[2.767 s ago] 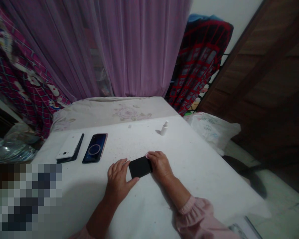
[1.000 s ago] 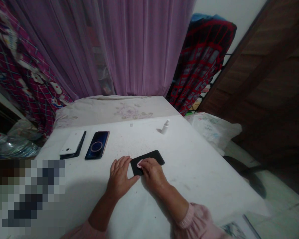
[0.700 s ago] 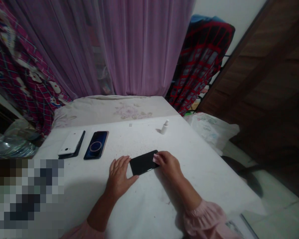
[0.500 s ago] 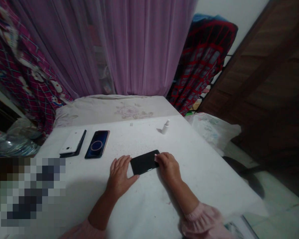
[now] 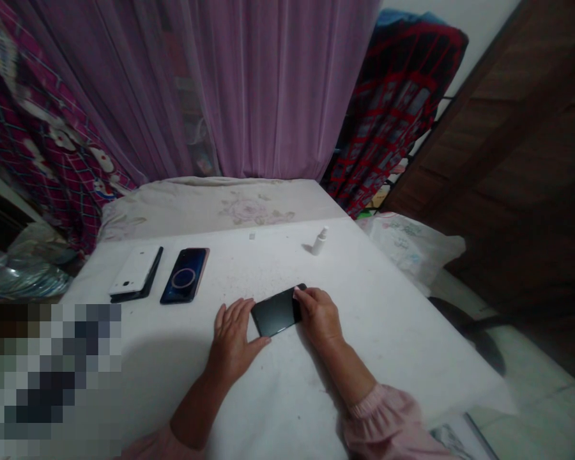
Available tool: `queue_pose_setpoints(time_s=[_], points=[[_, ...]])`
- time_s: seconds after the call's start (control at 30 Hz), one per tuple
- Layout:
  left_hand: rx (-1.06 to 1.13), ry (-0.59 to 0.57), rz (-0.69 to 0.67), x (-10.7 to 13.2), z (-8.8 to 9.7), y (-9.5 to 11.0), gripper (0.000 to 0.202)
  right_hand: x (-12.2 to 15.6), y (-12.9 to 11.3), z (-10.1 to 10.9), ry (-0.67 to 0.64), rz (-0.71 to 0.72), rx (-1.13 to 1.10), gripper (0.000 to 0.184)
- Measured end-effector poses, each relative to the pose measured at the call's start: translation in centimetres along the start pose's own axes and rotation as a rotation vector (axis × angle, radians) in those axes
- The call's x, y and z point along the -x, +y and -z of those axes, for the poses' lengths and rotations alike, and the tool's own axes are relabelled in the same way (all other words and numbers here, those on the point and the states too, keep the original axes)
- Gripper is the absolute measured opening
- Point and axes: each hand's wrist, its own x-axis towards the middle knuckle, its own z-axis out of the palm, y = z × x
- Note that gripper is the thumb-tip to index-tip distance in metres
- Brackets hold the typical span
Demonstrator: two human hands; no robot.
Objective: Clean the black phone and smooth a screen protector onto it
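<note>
Black smartphone [image 5: 276, 312] sits on the table [image 5: 388, 358] between both hands; left hand's [image 5: 232, 342] fingers spread, thumb [image 5: 257, 344] against its edge, right hand's [image 5: 319, 316] fingers pressed together on its end.

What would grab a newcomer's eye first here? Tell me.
A black phone lies mid-frame on a white sheet, held at its ends between the left hand and right hand. A tall purple curtain fills the background. Up the sheet, left of centre, lie a white phone and a blue-screened phone.
</note>
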Motion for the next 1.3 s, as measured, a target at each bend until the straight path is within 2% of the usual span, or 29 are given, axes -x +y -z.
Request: queue_pose_setpoints(time_s=[0.13, 0.2, 0.27, 0.43, 0.5, 0.57, 0.73, 0.8, 0.9, 1.0, 1.1, 1.17, 1.3], points=[[0.017, 0.006, 0.007, 0.0, -0.1, 0.3, 0.062, 0.7, -3.6, -0.4, -0.028, 0.148, -0.032, 0.024], [0.019, 0.013, 0.015, 0.0, -0.1, 0.5, 0.062, 0.9, -4.5, -0.4, -0.044, 0.206, -0.055, 0.024], [0.020, 0.020, 0.023, 0.0, 0.0, 0.6, 0.062, 0.8, -4.0, -0.2, -0.050, 0.208, -0.086, 0.023], [0.018, 0.027, 0.022, 0.0, -0.1, 0.8, 0.064, -0.9, 0.2, 0.2, 0.006, 0.031, -0.056, 0.028], [0.013, 0.038, 0.016, 0.0, -0.1, 0.9, 0.066, -1.4, 0.6, 0.0, 0.033, 0.004, -0.022, 0.031], [0.011, 0.054, 0.015, -0.1, -0.1, 1.0, 0.067, -1.3, -0.4, -0.3, 0.039, 0.034, -0.013, 0.030], [0.025, 0.067, 0.015, -0.1, 0.0, 1.2, 0.066, 0.3, -5.3, -0.7, 0.009, 0.233, -0.082, 0.022], [0.027, 0.065, 0.016, -0.1, 0.1, 1.3, 0.066, 0.7, -5.8, -0.5, -0.004, 0.295, -0.103, 0.021], [0.021, 0.071, 0.011, -0.2, 0.2, 1.4, 0.065, 0.2, -4.0, -0.1, -0.007, 0.285, -0.105, 0.023], [0.006, 0.070, 0.007, -0.2, 0.3, 1.6, 0.064, -1.1, -1.1, -0.1, 0.014, 0.123, -0.074, 0.027], [-0.002, 0.060, 0.007, -0.2, 0.3, 1.6, 0.065, -1.7, -0.4, -0.4, 0.040, 0.000, -0.034, 0.031], [0.001, 0.068, 0.009, -0.2, 0.2, 1.6, 0.066, -1.4, -1.7, -0.8, 0.043, 0.026, -0.042, 0.030], [-0.001, 0.086, 0.007, 0.0, 0.0, 1.4, 0.065, 0.2, -5.2, -1.1, 0.007, 0.188, -0.098, 0.025]])
